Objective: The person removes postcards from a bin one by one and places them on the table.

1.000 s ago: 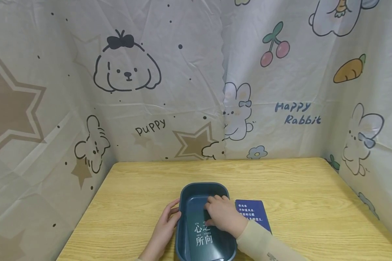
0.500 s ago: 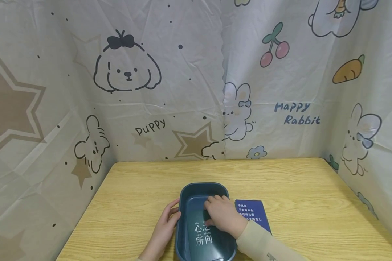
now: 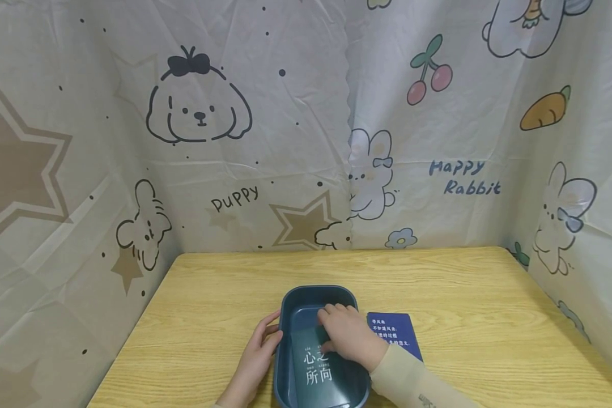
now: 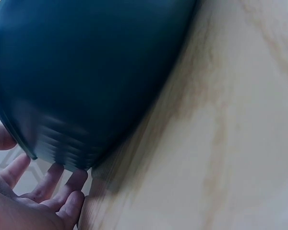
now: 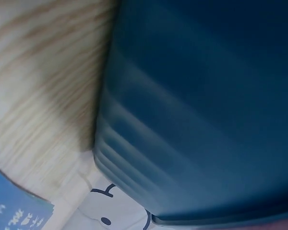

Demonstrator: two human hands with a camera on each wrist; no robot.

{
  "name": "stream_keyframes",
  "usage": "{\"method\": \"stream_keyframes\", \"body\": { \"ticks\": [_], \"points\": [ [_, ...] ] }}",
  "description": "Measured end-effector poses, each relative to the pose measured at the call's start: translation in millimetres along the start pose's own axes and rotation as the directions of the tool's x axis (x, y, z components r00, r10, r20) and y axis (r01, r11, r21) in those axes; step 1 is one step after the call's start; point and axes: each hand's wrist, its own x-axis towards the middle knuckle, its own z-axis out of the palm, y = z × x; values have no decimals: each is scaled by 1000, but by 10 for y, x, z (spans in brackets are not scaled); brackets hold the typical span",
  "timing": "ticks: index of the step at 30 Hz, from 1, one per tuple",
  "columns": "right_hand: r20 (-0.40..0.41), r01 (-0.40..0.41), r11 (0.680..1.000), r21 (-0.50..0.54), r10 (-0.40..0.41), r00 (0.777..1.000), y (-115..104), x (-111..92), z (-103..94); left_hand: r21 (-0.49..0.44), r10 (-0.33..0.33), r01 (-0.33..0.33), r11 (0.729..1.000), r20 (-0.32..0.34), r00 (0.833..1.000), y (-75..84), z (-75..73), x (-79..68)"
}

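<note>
A dark teal plastic bin (image 3: pixel 317 292) with rounded corners stands at the table's front. In it lies a dark green book (image 3: pixel 311 391) with white lettering on its cover. My right hand (image 3: pixel 349 337) reaches over the bin's right wall and grips the book near its upper right part, thumb on the cover and fingers bent; the fingertips are partly hidden. Along the outer left wall, my left hand (image 3: pixel 257 354) touches the bin with thumb and fingers. The left wrist view has those fingers (image 4: pixel 49 179) at the ribbed outer wall.
Right of the bin lies a blue book (image 3: pixel 395 331) with white lettering, partly covered by my right forearm. The wood-grain table (image 3: pixel 224 283) meets a patterned cloth (image 3: pixel 296 141) at the back and both sides.
</note>
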Motion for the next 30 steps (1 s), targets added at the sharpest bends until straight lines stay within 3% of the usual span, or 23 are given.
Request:
{"method": "stream_keyframes", "body": {
  "ticks": [8, 16, 30],
  "points": [
    [15, -15, 985, 174, 13, 1000, 49, 0, -59, 5, -1, 1, 1000, 0, 1000, -3, -1, 6],
    [29, -50, 922, 384, 42, 999, 82, -6, -170, 7, -14, 14, 1000, -7, 1000, -5, 5, 6],
    [37, -5, 822, 570, -20, 999, 192, -37, -244, 17, -33, 33, 999, -9, 999, -2, 4, 24]
  ]
}}
